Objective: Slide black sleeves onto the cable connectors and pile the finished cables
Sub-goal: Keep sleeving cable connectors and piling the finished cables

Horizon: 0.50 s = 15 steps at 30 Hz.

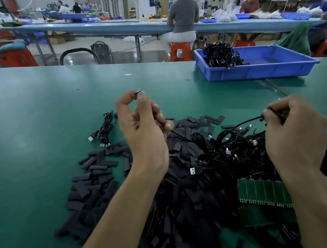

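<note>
My left hand (142, 131) is raised over the green table (32, 121) and pinches a small black sleeve (138, 92) between thumb and forefinger, with a thin black cable running down out of its palm. My right hand (295, 132) grips the black cable (246, 121) near its connector end, above a tangle of cables with metal connectors (235, 151). A broad heap of loose black sleeves (104, 184) spreads below and left of my hands. A small pile of cables (104, 130) lies left of my left hand.
A blue tray (266, 67) with a bundle of black cables (221, 55) stands at the back right. Green circuit boards (262, 194) lie near my right forearm. Past the table's far edge, people sit at another long bench.
</note>
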Motion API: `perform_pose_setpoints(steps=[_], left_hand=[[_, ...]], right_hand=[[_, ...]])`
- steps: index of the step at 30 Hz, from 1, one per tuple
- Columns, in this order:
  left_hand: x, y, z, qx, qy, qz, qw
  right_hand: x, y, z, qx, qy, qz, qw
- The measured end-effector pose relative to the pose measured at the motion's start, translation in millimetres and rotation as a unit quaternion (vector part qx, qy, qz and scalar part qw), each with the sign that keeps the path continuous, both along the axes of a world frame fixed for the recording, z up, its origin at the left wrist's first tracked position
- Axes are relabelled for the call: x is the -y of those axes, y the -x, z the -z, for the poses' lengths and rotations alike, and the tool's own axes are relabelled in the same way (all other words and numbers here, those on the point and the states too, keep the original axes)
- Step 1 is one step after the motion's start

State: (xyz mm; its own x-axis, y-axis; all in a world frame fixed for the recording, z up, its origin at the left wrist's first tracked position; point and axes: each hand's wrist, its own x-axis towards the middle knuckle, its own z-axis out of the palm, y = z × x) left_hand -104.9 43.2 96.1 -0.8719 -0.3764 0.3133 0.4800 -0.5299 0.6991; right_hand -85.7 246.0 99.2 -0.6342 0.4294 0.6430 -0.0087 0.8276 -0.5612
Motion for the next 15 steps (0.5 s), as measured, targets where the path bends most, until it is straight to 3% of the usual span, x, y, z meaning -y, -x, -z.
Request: perform_pose_setpoints(steps=[2,5,8,11,15], left_hand=[[0,-1,1,0.012,-0.009,0.034,0.999],[-9,-4,11,0.016,0.118,0.067,0.991],[-17,-3,26,0.059,0.233,0.067,0.968],[-13,1,35,0.121,0.216,0.056,0.967],[-12,1,34,0.124,0.141,0.072,0.980]], right_hand=[[2,-1,-1,-0.041,0.021,0.012,0.999],[11,-7,-3,-0.051,0.000,-0.013,0.999],[14,-14,-6,0.128,-0.054,-0.085,0.987],[22,-25,-14,0.314,-0.109,-0.131,0.934],[46,-31,-20,0.383,-0.232,-0.195,0.872]])
